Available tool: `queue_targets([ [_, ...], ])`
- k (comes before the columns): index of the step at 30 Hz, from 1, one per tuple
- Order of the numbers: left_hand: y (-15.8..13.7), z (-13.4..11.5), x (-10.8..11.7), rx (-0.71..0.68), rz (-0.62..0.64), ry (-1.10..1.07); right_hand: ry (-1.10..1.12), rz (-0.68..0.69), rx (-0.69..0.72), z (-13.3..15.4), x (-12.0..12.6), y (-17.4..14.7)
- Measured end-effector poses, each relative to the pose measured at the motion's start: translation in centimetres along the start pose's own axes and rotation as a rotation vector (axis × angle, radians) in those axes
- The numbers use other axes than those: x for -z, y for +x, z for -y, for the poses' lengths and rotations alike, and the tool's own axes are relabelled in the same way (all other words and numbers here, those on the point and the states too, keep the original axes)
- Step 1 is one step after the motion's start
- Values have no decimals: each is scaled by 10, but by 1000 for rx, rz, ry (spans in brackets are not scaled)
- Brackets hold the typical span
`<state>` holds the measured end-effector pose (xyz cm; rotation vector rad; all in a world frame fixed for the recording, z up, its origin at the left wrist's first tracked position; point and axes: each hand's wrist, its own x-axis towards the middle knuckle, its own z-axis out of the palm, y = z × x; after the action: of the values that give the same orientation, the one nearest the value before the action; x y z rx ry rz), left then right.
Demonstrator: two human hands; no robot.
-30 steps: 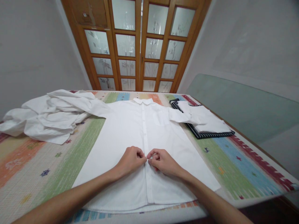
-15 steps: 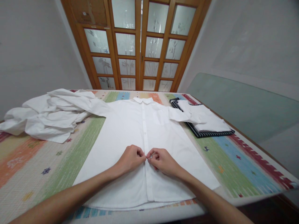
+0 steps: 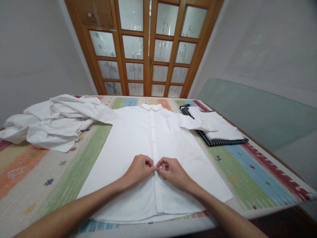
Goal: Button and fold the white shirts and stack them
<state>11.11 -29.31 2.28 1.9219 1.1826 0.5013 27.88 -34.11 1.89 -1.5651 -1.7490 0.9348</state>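
Observation:
A white button-up shirt (image 3: 131, 138) lies spread face up, its collar toward the far edge and its hem toward me. My left hand (image 3: 142, 168) pinches the front placket from the left, low on the shirt. From the right, my right hand (image 3: 172, 171) pinches the same spot, the fingertips of both hands nearly meeting. Whatever button lies between the fingers is too small and covered to make out. Above the hands, the placket runs straight up to the collar, with small buttons along it.
A crumpled heap of white cloth (image 3: 54, 122) lies at the left, touching the shirt's sleeve. On the right sits a folded white garment (image 3: 218, 127) on a black striped one (image 3: 223, 142). A patterned cloth (image 3: 247, 185) covers the table. Behind it stand wooden glass-paned doors (image 3: 150, 49).
Both hands stay at the same place on the placket. Only the fingertips have shifted slightly against each other; the shirt lies as before.

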Motion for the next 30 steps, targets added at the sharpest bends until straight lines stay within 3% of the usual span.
queue_targets([
  [8,-3,-1,0,97,83,-194,-53,-41,-1,-1,-2,1],
  [20,2,11,-6,103,102,-281,27,29,-42,-3,0,3],
  [30,0,1,2,-46,-74,-1,47,88,0,-2,5,2],
])
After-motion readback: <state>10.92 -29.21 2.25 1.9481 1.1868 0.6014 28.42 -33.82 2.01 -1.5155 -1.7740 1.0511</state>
